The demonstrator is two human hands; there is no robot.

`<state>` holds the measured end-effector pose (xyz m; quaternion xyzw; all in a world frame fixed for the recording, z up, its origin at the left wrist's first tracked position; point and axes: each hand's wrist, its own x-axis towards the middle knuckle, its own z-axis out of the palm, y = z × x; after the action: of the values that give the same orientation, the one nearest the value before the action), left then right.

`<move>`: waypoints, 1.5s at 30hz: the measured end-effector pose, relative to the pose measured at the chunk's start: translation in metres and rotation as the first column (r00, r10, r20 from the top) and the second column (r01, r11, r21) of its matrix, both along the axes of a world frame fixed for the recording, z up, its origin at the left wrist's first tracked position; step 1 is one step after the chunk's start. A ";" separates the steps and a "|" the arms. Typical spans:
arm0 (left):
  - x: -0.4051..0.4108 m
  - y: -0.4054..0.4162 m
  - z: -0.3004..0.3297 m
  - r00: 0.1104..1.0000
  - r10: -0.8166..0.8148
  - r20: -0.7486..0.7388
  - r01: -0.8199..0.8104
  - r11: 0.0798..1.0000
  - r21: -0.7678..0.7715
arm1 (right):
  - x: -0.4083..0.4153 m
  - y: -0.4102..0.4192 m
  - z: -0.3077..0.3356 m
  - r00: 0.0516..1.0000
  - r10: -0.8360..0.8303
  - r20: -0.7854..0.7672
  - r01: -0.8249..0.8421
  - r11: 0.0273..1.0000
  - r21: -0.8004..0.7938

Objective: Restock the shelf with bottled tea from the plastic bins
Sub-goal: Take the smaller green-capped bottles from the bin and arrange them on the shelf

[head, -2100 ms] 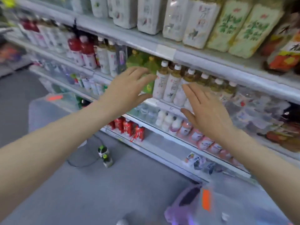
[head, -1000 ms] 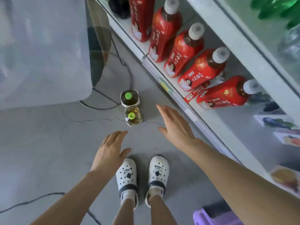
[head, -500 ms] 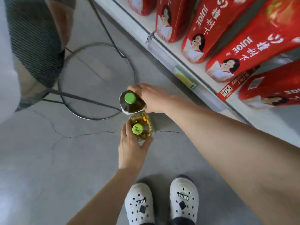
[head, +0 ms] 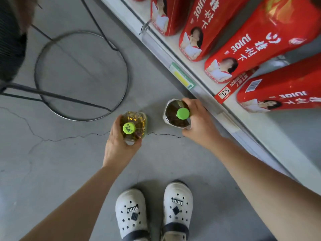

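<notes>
Looking straight down at the grey floor, I see two tea bottles with green caps. My left hand (head: 119,143) grips the yellowish tea bottle (head: 137,122) around its body. My right hand (head: 199,124) grips the darker tea bottle (head: 173,115), which has a white label edge. The two bottles are held apart, side by side, just in front of the bottom shelf (head: 196,70). I cannot tell whether they touch the floor.
Red juice bottles (head: 260,40) lie in a row on the bottom shelf at the right, with a price tag (head: 224,93) on its rail. A metal stool ring and legs (head: 81,75) stand at the left. My white clogs (head: 154,211) are below.
I went from reaching at the upper shelf to bending down to the floor. Both hands closed on the two green-capped bottles, and the bottles have moved apart from each other.
</notes>
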<state>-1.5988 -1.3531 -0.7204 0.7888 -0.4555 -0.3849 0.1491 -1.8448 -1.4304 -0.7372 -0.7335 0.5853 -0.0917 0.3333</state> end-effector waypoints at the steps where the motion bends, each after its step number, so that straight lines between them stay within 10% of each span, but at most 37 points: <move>1: -0.005 0.002 -0.004 0.999 0.037 -0.004 -0.037 0.999 -0.001 | 0.000 0.006 -0.005 0.997 -0.055 0.048 0.055 0.998 0.002; 6: -0.026 0.003 -0.021 0.974 0.228 0.009 -0.227 0.973 -0.042 | 0.015 0.018 -0.025 0.906 -0.378 0.190 0.366 0.926 0.095; 20: 0.003 0.040 0.118 0.970 0.235 -0.057 -0.216 0.948 0.234 | -0.019 0.089 0.085 0.656 -0.743 0.135 0.488 0.553 0.676; 33: -0.010 0.058 0.369 0.981 -0.074 -0.181 0.103 0.982 0.158 | -0.057 0.155 0.368 0.614 -0.767 0.188 0.573 0.596 0.562; 45: -0.018 0.041 0.636 0.872 -0.422 -0.247 0.387 0.904 -0.181 | -0.062 0.208 0.638 0.373 -0.779 0.503 0.706 0.591 0.391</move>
<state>-1.6169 -1.3125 -0.0840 0.6022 -0.6081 -0.4860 0.1774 -1.9070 -1.2225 -0.0992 -0.2948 0.7070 -0.4385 0.4700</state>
